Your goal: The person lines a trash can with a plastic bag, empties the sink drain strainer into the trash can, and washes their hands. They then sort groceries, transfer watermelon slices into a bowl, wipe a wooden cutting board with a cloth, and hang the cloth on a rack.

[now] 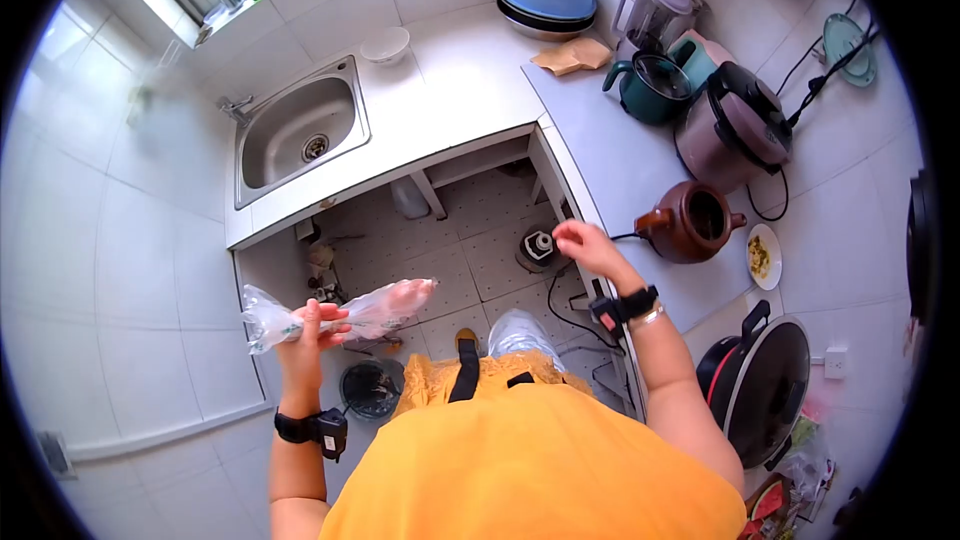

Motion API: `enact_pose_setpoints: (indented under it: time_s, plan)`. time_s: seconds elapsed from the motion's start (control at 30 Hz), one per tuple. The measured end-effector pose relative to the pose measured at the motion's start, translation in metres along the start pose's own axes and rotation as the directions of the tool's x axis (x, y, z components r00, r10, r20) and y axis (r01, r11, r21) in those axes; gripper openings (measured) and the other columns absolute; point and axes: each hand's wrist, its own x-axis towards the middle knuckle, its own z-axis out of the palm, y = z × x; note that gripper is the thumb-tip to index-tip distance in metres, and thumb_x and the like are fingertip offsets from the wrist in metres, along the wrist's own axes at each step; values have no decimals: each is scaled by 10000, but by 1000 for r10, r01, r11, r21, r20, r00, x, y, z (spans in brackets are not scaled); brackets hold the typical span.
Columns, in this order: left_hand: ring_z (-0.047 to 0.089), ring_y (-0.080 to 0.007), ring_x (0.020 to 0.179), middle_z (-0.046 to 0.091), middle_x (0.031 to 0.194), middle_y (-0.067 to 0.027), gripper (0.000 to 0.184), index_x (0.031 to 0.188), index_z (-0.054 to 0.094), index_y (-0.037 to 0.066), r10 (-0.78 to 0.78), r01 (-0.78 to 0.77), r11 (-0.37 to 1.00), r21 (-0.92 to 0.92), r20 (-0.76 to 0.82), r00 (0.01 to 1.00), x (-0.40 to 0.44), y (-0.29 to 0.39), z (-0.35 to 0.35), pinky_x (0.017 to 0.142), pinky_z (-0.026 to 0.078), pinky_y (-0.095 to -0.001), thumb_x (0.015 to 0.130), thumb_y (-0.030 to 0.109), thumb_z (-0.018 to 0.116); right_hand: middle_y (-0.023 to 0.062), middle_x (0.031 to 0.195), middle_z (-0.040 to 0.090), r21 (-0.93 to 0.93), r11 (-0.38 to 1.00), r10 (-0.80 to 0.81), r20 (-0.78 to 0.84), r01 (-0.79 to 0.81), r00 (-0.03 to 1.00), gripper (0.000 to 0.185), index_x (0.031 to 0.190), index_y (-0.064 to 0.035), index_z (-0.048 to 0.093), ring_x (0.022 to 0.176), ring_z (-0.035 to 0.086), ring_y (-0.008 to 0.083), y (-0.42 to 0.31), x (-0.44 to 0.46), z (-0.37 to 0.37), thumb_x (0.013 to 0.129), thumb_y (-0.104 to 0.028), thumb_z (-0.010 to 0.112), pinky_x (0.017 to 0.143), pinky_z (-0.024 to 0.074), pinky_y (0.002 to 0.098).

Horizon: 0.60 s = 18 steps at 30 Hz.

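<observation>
My left hand [312,328] is closed around the gathered middle of a clear plastic bag [375,310] with faint green print. Something pinkish shows through the bag's right end; its kind I cannot make out. The loose top of the bag spreads out left of my fingers. My right hand [592,248] hangs in the air beside the edge of the right counter, left of the brown clay pot [690,223]. Its fingers are loosely bent, with nothing visible in them.
A steel sink [290,140] is set in the white counter, with a white bowl [385,45] beside it. The grey-topped counter [625,165] bears a pressure cooker [735,125], a green pot [655,85] and a plate of food [764,256]. Below stands a lined bin [371,388].
</observation>
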Motion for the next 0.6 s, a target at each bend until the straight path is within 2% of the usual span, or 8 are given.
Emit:
enact_pose_setpoints:
  time_s: [0.07, 0.13, 0.27, 0.3, 0.33, 0.4, 0.43, 0.6]
  plan:
    - [637, -177, 650, 642, 815, -126, 348, 891, 581, 15, 19, -20, 1000, -14, -49, 999, 18, 5, -2, 543, 481, -206, 901, 342, 462, 61, 724, 595, -103, 995, -23, -62, 16, 998, 163, 868, -27, 586, 686, 561, 135, -14, 61, -19, 756, -144, 578, 636, 458, 269]
    - [635, -174, 642, 642, 810, -127, 346, 894, 579, 16, 17, -18, 1000, -13, -65, 998, 46, 13, -3, 533, 476, -203, 906, 337, 453, 39, 739, 601, -227, 973, -58, -134, 26, 989, 161, 891, -14, 592, 684, 564, 99, -4, 137, -40, 780, -129, 572, 625, 463, 245]
    - [628, -174, 632, 641, 807, -133, 341, 900, 580, 0, -7, 14, 999, 33, -187, 982, 82, 29, 1, 507, 466, -202, 915, 309, 437, 145, 784, 628, -449, 892, -131, -362, -50, 923, 227, 914, -44, 615, 789, 603, 298, 6, 271, -79, 757, -202, 569, 705, 476, 365]
    - [627, -173, 621, 640, 795, -138, 343, 892, 577, -3, -23, 30, 999, 28, -219, 975, 94, 35, 4, 498, 462, -200, 913, 310, 439, 163, 891, 617, -482, 873, -116, -351, -73, 929, 266, 984, -46, 594, 841, 591, 320, 12, 308, -93, 768, -200, 568, 737, 471, 392]
    - [625, -173, 610, 639, 783, -142, 345, 884, 574, -6, -41, 49, 998, 29, -247, 968, 102, 42, 3, 489, 459, -199, 912, 312, 441, 163, 891, 617, -470, 879, -112, -352, -72, 929, 266, 984, -46, 594, 841, 591, 320, 13, 336, -104, 768, -200, 568, 737, 471, 392]
    - [624, -174, 602, 638, 773, -146, 350, 877, 570, -9, -54, 68, 997, 41, -282, 958, 115, 57, 2, 479, 456, -198, 910, 315, 444, 179, 1005, 578, -640, 758, -261, -470, -122, 843, 323, 1064, -51, 553, 887, 575, 338, 14, 385, -124, 777, -198, 570, 761, 468, 410]
    - [623, -175, 594, 636, 763, -150, 355, 870, 567, -12, -68, 84, 996, 38, -315, 947, 122, 62, 3, 469, 453, -197, 908, 319, 446, 180, 1067, 543, -640, 743, -192, -487, -198, 852, 329, 1081, -61, 529, 919, 560, 349, 3, 402, -133, 782, -192, 569, 768, 471, 417]
    - [622, -177, 587, 635, 757, -152, 366, 865, 564, -15, -94, 114, 993, 27, -395, 914, 140, 71, 12, 458, 450, -197, 904, 331, 453, 150, 908, 617, -832, 481, -177, -402, -277, 899, 150, 900, -49, 592, 817, 613, 319, -6, 467, -155, 793, -125, 520, 681, 508, 406]
